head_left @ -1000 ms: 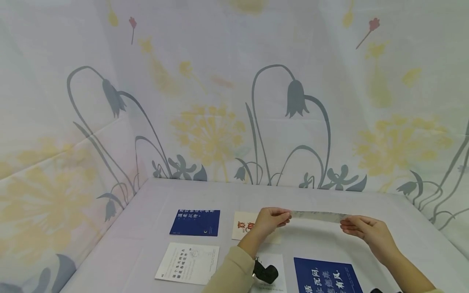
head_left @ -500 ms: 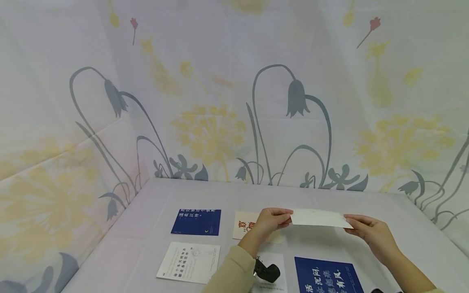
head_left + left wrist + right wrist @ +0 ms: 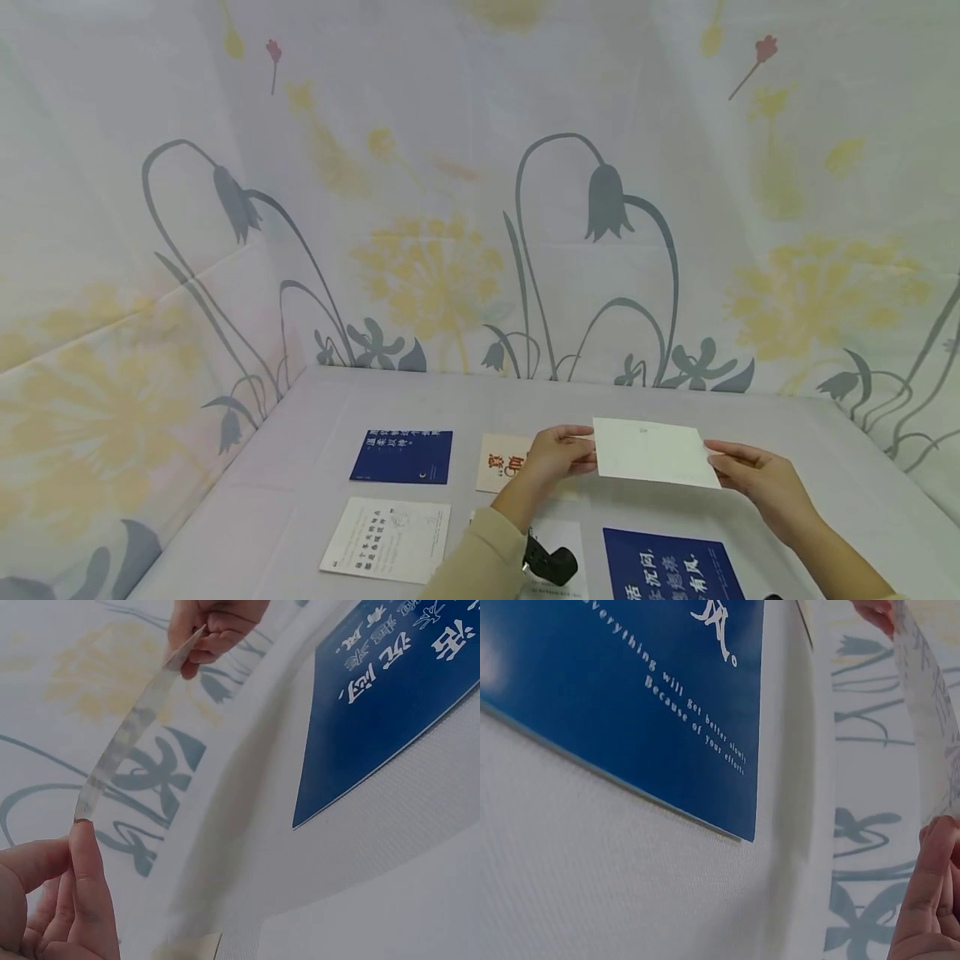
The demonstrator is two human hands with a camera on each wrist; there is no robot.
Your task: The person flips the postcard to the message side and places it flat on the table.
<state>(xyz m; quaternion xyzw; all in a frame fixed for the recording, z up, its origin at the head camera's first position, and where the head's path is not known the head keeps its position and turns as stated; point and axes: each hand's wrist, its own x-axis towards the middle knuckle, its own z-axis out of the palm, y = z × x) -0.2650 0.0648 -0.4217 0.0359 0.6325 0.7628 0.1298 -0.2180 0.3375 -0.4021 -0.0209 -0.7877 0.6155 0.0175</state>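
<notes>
A whitish card (image 3: 654, 452) is stretched between both hands above the right part of the table. Its left edge is pinched by the left hand (image 3: 553, 461), its right edge by the right hand (image 3: 761, 483). The nearly blank face shows in the head view, with one small mark near the top. In the right wrist view the card's other side (image 3: 928, 697) bears printed characters. Below the hands lies a blue card (image 3: 670, 562) with white writing. A cream card with red characters (image 3: 498, 463) is partly hidden behind the left hand.
A second blue card (image 3: 402, 456) lies at the back left, with a white printed card (image 3: 387, 539) in front of it. Another white card (image 3: 558, 533) is partly covered by the left sleeve and a black wrist device (image 3: 552, 563). Floral cloth (image 3: 450, 167) walls the table.
The held card has tilted from nearly edge-on to showing its pale face toward the head camera. Both hands keep their pinch and have barely shifted. The cards on the table stay put.
</notes>
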